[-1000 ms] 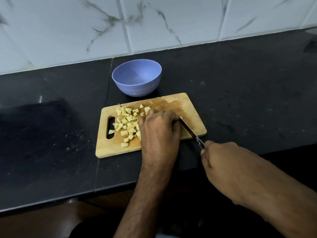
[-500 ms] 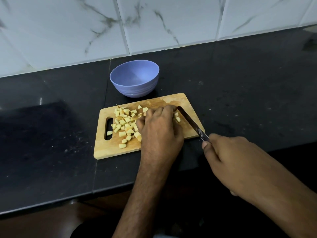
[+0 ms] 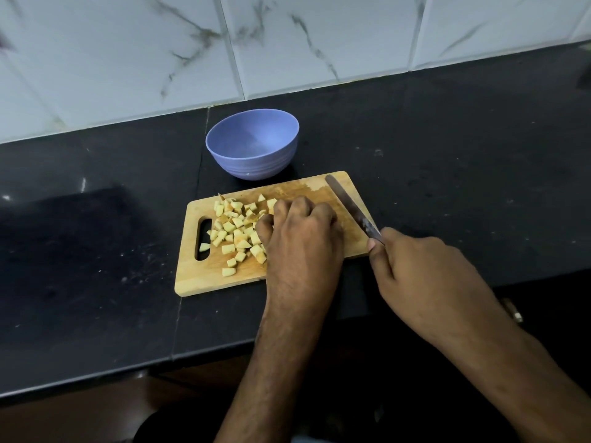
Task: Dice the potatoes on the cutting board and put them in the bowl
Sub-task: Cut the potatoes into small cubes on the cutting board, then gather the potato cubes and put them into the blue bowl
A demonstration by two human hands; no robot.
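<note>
The left hand [image 3: 300, 241] lay knuckles-up on the cutting board [image 3: 192, 279], its fingers [image 3: 299, 204] curled down and forward over whatever sat beneath them; the camera could not see under the palm, so whether they pinched an uncut piece of potato or only corralled loose cubes could not be told. The curl looked like a guard grip, knuckles toward the blade and tips tucked back, which would suit steadying a piece for the next cut. Just to the thumb side of those fingers, touching them in places, the diced potatoes [image 3: 236, 231] were heaped on the board's left half, apparently pushed there to leave the right half bare for cutting. The right hand [image 3: 428, 276] was wrapped closed round the handle of the knife [image 3: 351, 207], forefinger and thumb near the blade's root; the blade slanted away from that hand across the board's right end, beside the left knuckles but apart from them, and it seemed lifted or resting between strokes, not cutting. The bowl [image 3: 252, 167] stood on the dark counter [image 3: 447, 187] just beyond the left fingertips, past the board's far edge, holding no potato, presumably parked close so the dice could be scraped straight in once cutting finished.
</note>
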